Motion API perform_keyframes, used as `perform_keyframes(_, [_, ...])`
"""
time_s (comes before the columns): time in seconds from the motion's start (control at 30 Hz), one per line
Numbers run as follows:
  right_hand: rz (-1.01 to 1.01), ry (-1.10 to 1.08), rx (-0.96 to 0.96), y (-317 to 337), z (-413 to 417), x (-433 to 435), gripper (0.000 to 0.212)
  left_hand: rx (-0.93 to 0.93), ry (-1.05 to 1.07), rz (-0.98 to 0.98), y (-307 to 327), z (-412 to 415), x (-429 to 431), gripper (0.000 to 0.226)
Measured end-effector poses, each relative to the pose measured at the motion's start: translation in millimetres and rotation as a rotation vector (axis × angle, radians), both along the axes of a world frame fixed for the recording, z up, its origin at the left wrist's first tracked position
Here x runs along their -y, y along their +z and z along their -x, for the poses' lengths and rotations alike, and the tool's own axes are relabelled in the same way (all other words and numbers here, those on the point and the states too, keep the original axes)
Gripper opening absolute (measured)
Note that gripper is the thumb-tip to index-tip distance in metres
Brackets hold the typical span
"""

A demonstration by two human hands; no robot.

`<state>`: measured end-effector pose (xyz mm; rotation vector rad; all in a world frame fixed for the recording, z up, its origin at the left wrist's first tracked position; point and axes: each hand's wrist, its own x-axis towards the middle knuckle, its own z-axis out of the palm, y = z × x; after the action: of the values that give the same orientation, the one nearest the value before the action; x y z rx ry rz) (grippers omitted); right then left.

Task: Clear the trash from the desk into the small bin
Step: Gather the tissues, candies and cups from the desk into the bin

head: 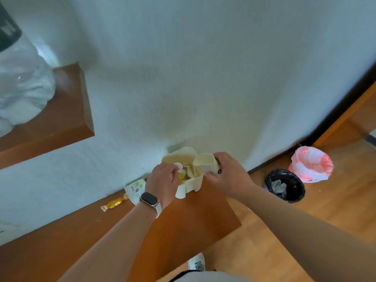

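Note:
A small cream bin [190, 185] with its lid up stands on the brown desk [183, 218] against the white wall. My right hand [227, 176] is shut on a cream paper cup [205, 163], held tilted over the bin's right side. My left hand [162, 180], with a watch on the wrist, is at the bin's left edge, its fingers pinching a small white crumpled scrap [178, 165] over the opening. Yellow and white trash lies inside the bin. A yellow wrapped candy [115, 203] and a white printed packet [136, 189] lie on the desk to the left.
A black-lined floor bin [284, 185] and a pink-and-white plastic bag [311, 163] sit on the wooden floor to the right. A wooden shelf [67, 117] with a clear plastic bag [22, 88] hangs at the upper left. My shoe [197, 262] shows below the desk edge.

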<state>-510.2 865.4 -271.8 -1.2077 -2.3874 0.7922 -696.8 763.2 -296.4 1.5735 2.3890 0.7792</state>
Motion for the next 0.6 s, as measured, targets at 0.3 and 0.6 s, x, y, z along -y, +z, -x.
perform_keyframes(0.3, [0.039,0.08,0.018,-29.1,61.6,-35.2,0.046,0.046,-0.056,0.066,-25.6,16.5,-19.4,0.021])
perform_keyframes(0.6, [0.07,0.232,0.103,-50.0,80.1,-51.2,0.051,0.058,-0.006,0.077,-29.9,18.7,-24.0,0.023])
